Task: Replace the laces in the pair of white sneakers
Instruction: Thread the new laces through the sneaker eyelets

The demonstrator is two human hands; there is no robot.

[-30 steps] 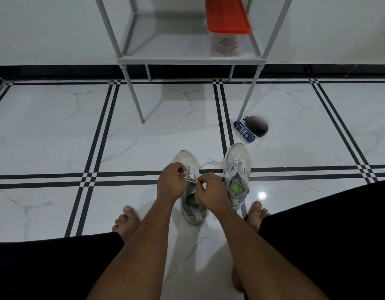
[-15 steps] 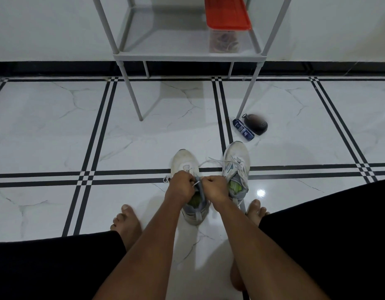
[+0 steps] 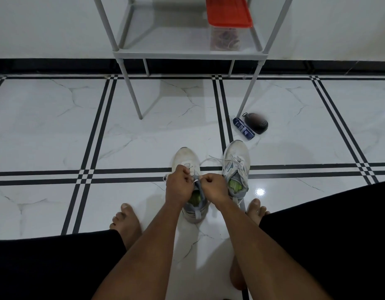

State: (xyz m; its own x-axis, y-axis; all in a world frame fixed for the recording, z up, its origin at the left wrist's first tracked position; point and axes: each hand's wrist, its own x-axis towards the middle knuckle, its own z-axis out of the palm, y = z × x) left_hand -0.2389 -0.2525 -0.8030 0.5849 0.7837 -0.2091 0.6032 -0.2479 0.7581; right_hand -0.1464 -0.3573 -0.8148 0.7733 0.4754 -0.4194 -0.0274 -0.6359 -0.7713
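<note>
A person sits on the white marble floor [image 3: 57, 131] with black stripes, legs in dark trousers and both feet bare. The left foot [image 3: 125, 224] rests on the floor at the left side. Next to it stands the left sneaker [image 3: 185, 158], toe pointing away from the person. Over its tongue, the left hand [image 3: 178, 185] is curled and pinches a white lace [image 3: 165, 176] whose end hangs out at the left. Just beside it the right hand [image 3: 214, 188] is also curled tightly on the lace; the two hands almost touch. The right sneaker [image 3: 236, 161] stands near, still laced, with loose lace ends. Farther right and behind lie a blue can [image 3: 243, 128] and a dark round object [image 3: 257, 124]. At the back, a grey shelf [image 3: 187, 54] holds a clear box with a red lid [image 3: 227, 10].
</note>
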